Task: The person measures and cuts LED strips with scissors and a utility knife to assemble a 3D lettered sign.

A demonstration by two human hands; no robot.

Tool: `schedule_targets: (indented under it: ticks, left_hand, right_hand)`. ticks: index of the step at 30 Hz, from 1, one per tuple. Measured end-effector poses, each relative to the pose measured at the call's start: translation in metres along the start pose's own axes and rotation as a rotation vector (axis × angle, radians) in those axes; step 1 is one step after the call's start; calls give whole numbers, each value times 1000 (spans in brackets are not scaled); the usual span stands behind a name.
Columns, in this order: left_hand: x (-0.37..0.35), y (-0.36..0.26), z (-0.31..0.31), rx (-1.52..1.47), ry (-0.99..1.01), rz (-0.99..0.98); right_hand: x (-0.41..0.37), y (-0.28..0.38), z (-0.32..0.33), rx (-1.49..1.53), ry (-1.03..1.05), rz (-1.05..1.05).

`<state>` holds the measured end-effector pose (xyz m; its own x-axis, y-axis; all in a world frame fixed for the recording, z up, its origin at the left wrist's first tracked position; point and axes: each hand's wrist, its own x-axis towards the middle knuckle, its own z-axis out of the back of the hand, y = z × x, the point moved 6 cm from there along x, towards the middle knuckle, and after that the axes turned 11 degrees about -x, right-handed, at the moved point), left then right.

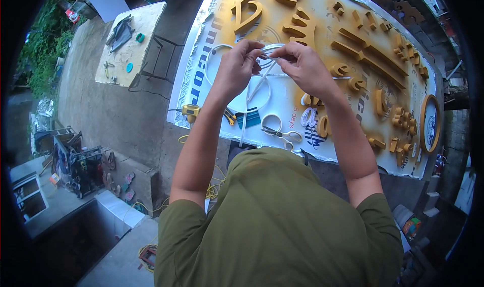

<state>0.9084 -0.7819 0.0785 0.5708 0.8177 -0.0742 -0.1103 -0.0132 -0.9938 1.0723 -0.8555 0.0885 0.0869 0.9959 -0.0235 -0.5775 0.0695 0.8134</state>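
Observation:
Above the near part of the board, my left hand [236,67] is closed, its fingertips pinching a thin white flexible strip [245,113]. My right hand [306,67] pinches the same strip a short way to the right. The strip loops between and behind the fingers, and one length hangs down past the board's front edge. More of it lies in wide loops on the white surface. Below the hands are scissors [282,133], a teal flat piece [248,119] and a yellow-and-black cutter [230,117]. A yellow tape measure [190,111] sits at the left edge.
Gold-coloured letters and shapes, including a heart-like outline [247,9] and a round ring [430,124], stand across the printed board [201,60]. A second table [151,22] at left holds a dark cloth and small items. Yellow cord [216,190] lies on the floor.

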Motion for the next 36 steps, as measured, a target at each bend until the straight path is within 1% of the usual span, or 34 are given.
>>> schedule_targets:
  ticks: [3,6,9,12,16,18,19,21,22,25,27,28,30,34,36]
  left_hand:
    - [2,-1,0,-23,5,22]
    - [5,2,2,-103,20,43]
    - [6,10,1,-193,50,67]
    - [3,16,0,-292,68,126]
    - [-2,24,-1,-346,127,175]
    - [-5,23,-3,-298,131,85]
    - [-7,21,-4,-274,134,38]
    - [-11,20,1,-62,49,-58]
    - [-13,20,3,43,7,-105]
    - [-17,18,9,240,-104,-207]
    - [-19,13,9,218,-158,-280]
    - [-20,10,10,207,-185,-316]
    - [-20,11,12,123,-175,-234]
    - [-17,24,17,-69,-159,-41]
    - [-16,24,17,-82,-144,-39]
  right_hand:
    - [-1,8,4,-95,-59,50]
    - [1,8,1,-34,-118,71]
    - [4,-4,-14,251,-101,50]
    - [1,-11,-24,450,-139,24]
    - [-1,-20,-31,446,-228,21]
    - [0,-23,-31,464,-235,26]
    - [0,-24,-29,426,-256,52]
    - [1,-23,-26,349,-301,107]
    - [1,-23,-24,300,-310,101]
    - [1,-19,-22,191,-331,67]
    - [0,-12,-21,164,-346,18]
    - [0,-9,-21,159,-352,28]
    - [0,-4,-18,147,-367,46]
    - [2,-8,-20,184,-314,4]
    - [2,-8,-20,179,-294,-3]
